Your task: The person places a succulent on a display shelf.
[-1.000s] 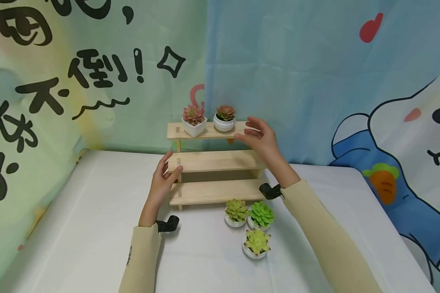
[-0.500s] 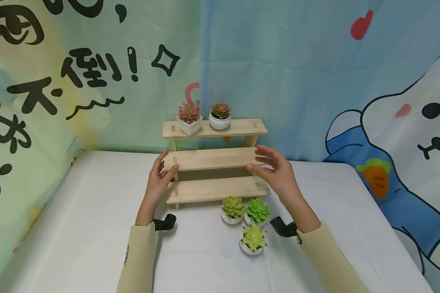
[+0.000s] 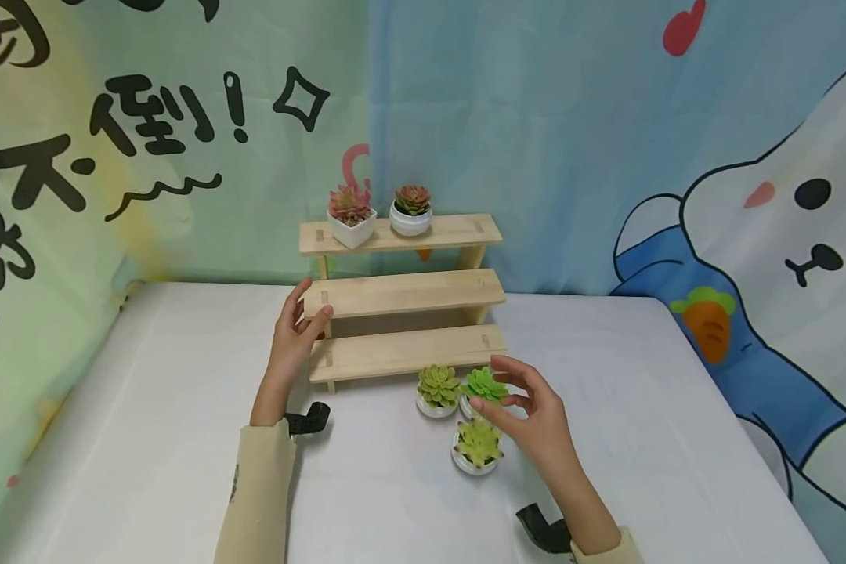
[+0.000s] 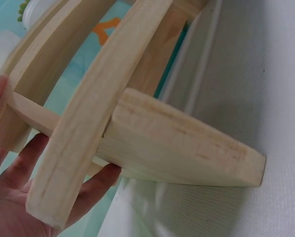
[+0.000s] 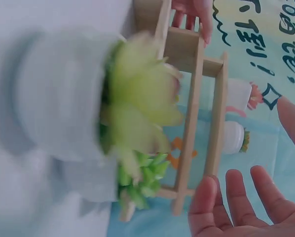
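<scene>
A three-tier wooden shelf (image 3: 409, 294) stands on the white table. My left hand (image 3: 287, 345) grips its left end at the middle board, thumb at the front edge; in the left wrist view its fingers (image 4: 95, 192) reach around the side support. My right hand (image 3: 536, 419) hovers with relaxed fingers just right of three potted succulents, holding nothing. These are a yellow-green succulent (image 3: 477, 446) in front, a bright green succulent (image 3: 485, 384) partly behind my fingers, and an olive-green succulent (image 3: 438, 388). On the top board sit a pink succulent (image 3: 351, 211) and a reddish-brown succulent (image 3: 411, 213) in white pots.
The white tablecloth (image 3: 381, 486) spreads around the shelf. Behind it hangs a printed cloth backdrop (image 3: 536, 141) with black lettering and a cartoon animal. A black wrist mount (image 3: 546, 533) sits under my right wrist.
My right hand has come down from beside the top board, past the shelf's right end, to the green succulents. My left hand stays at the shelf. The head view has shifted slightly.
</scene>
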Available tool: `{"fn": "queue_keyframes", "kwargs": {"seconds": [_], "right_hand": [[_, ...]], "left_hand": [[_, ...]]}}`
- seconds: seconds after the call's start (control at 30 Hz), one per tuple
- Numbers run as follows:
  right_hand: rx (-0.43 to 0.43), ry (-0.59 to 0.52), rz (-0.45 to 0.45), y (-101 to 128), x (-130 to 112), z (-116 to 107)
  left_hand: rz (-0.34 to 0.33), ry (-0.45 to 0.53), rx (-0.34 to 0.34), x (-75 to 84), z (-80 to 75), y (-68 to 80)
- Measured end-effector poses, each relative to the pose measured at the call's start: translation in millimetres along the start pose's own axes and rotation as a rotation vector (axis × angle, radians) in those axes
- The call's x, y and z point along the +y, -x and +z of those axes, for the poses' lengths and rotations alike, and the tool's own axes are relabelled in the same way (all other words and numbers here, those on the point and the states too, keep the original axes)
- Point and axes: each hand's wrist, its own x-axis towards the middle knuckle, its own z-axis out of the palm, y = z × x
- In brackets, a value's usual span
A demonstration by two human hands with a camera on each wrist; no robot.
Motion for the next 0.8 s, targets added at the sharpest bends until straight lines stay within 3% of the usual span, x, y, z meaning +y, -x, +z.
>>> {"fn": "queue_keyframes", "kwargs": {"seconds": [0.23, 0.37, 0.57, 0.8], "right_hand": [[0.063, -0.009, 0.146, 25, 10, -1], [0.074, -0.011, 0.178, 34, 18, 2], [0.039, -0.005, 0.216, 42, 31, 12], [-0.040, 0.005, 0.346, 49, 42, 16]], "left_hand": [[0.005, 0.008, 0.012, 3.5, -4.4, -1.6], [0.014, -0.003, 0.020, 5.5, -5.9, -1.8], [0.014, 0.003, 0.018, 5.6, -4.6, -1.0], [0.019, 0.036, 0.012, 1.1, 1.1, -0.6]]}}
